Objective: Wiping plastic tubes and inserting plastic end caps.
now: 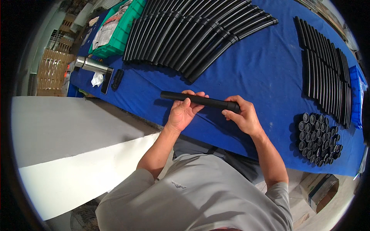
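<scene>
A black tube (211,102) lies level across both my hands above the blue cloth. My left hand (182,115) is wrapped round it from below near its left part, with the thumb in front. At the other end, my right hand (247,118) grips the wider black collar (233,106) between thumb and fingers. Whether the collar is a separate piece cannot be seen. Beyond my hands, long black tubes with thicker joints (181,38) are fanned out side by side. To the right stands a cluster of small round black caps (317,137).
Plain black tubes (323,69) lie in rows at the far right, beside a blue bin (357,98). A green crate (122,37), a steel flask (91,65), a crumpled tissue (97,79) and a phone (106,81) are at the left. A white-sided block (88,169) borders the table's left front.
</scene>
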`<act>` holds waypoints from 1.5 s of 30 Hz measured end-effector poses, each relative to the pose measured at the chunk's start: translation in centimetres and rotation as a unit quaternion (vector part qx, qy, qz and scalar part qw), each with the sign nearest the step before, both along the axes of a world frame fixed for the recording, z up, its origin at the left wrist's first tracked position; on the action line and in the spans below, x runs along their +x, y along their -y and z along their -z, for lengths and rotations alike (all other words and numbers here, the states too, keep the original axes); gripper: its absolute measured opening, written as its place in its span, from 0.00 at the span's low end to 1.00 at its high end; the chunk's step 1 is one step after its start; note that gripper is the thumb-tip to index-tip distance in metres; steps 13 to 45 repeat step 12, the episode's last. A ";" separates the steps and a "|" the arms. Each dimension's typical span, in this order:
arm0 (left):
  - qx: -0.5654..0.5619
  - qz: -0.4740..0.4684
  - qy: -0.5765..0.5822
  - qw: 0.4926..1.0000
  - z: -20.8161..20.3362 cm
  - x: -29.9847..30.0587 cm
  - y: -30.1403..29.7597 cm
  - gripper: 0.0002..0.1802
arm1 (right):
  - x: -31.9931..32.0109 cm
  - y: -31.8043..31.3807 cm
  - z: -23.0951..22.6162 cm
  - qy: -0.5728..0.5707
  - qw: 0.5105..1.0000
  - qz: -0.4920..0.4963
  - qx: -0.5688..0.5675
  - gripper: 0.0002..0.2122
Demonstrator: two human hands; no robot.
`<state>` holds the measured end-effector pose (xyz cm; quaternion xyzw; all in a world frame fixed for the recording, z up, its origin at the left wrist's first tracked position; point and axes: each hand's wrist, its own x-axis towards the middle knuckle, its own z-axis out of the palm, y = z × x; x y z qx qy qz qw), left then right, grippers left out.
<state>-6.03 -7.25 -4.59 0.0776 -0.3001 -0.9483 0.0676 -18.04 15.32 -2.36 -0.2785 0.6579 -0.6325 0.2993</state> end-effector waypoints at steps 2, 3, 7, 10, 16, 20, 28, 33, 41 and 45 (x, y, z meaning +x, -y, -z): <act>0.012 -0.012 0.030 0.999 -0.7 -0.3 -0.4 0.14 | 0.0 0.2 0.1 -0.025 1.000 0.005 0.002 0.13; 0.012 -0.012 0.029 0.999 -0.5 -0.3 -0.4 0.14 | 0.0 0.4 0.2 -0.160 0.986 0.037 -0.009 0.14; -0.001 0.018 -0.011 1.000 0.7 -0.2 0.1 0.15 | -0.1 0.2 -0.4 -0.264 0.963 0.060 -0.019 0.14; -0.008 0.044 -0.022 0.999 0.7 -0.4 0.0 0.16 | 0.0 -0.4 -0.6 0.028 0.999 0.007 0.036 0.15; -0.012 0.063 -0.027 0.998 0.8 -1.6 -0.5 0.16 | -0.3 -1.3 0.1 -0.052 0.998 0.026 0.038 0.14; -0.012 0.063 -0.027 0.998 0.8 -1.6 -0.5 0.16 | -0.3 -1.3 0.1 -0.052 0.998 0.026 0.038 0.14; -0.012 0.063 -0.027 0.998 0.8 -1.6 -0.5 0.16 | -0.3 -1.3 0.1 -0.052 0.998 0.026 0.038 0.14; -0.012 0.063 -0.027 0.998 0.8 -1.6 -0.5 0.16 | -0.3 -1.3 0.1 -0.052 0.998 0.026 0.038 0.14; -0.012 0.063 -0.027 0.998 0.8 -1.6 -0.5 0.16 | -0.3 -1.3 0.1 -0.052 0.998 0.026 0.038 0.14; -0.012 0.063 -0.027 0.998 0.8 -1.6 -0.5 0.16 | -0.3 -1.3 0.1 -0.052 0.998 0.026 0.038 0.14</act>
